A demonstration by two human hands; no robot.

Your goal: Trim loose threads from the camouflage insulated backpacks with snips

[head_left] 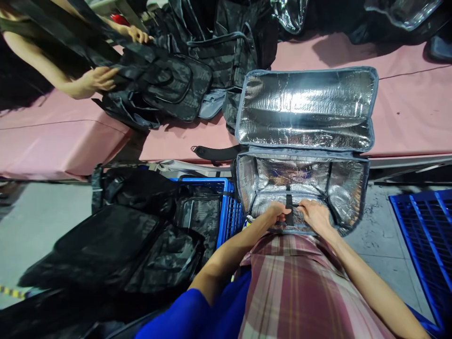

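Observation:
An open cooler bag (pixel 348 190) lined with silver foil sits right in front of me, its lid (pixel 305 110) flipped back onto the pink table. My left hand (pixel 277 213) and my right hand (pixel 316 213) are both closed on the bag's near rim, either side of a short black strap (pixel 289 212) at its middle. Each hand pinches the strap and rim area. The bag's inside holds nothing that I can see.
The pink table (pixel 406 108) runs across the back with dark bags (pixel 197 80) piled on it. Another person's hands (pixel 97 77) handle a black bag at upper left. A blue crate (pixel 228 212) heaped with black bags (pixel 116 245) stands at left, another blue crate (pixel 427 240) at right.

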